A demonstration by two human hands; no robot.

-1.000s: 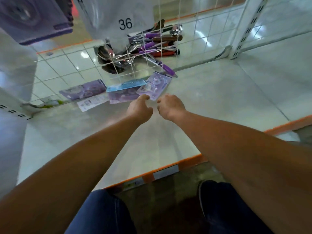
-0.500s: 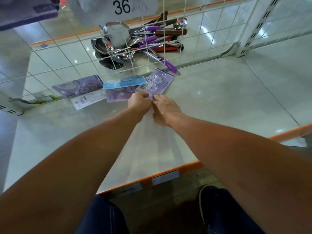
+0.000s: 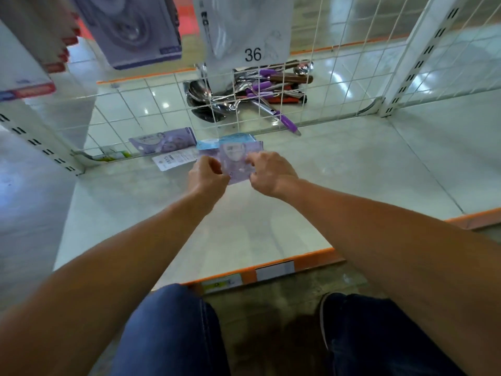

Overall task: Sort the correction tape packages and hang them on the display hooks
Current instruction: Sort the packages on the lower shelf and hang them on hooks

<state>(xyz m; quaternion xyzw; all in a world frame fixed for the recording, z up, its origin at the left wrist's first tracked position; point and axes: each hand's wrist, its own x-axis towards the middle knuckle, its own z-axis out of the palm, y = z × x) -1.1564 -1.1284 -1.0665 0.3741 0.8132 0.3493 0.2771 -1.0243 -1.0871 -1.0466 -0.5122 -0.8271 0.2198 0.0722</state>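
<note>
A purple correction tape package [image 3: 236, 158] is lifted just above the white shelf, pinched on its left edge by my left hand [image 3: 207, 176] and on its right edge by my right hand [image 3: 268, 172]. A light blue package [image 3: 214, 143] lies right behind it. Another purple package [image 3: 164, 141] rests against the wire grid to the left. A white one [image 3: 173, 160] lies face down in front of that. A large purple package [image 3: 135, 28] hangs at the top left.
A white wire grid [image 3: 339, 85] backs the shelf [image 3: 339, 169]. Behind it lie several ladles and purple-handled utensils [image 3: 252, 96]. A white bag marked 36 [image 3: 245, 31] hangs overhead. The orange shelf edge [image 3: 298, 263] runs above my knees.
Both hands reached the pile, closed on the purple package and lifted it toward me. The view tilted up, bringing the hanging items into sight.
</note>
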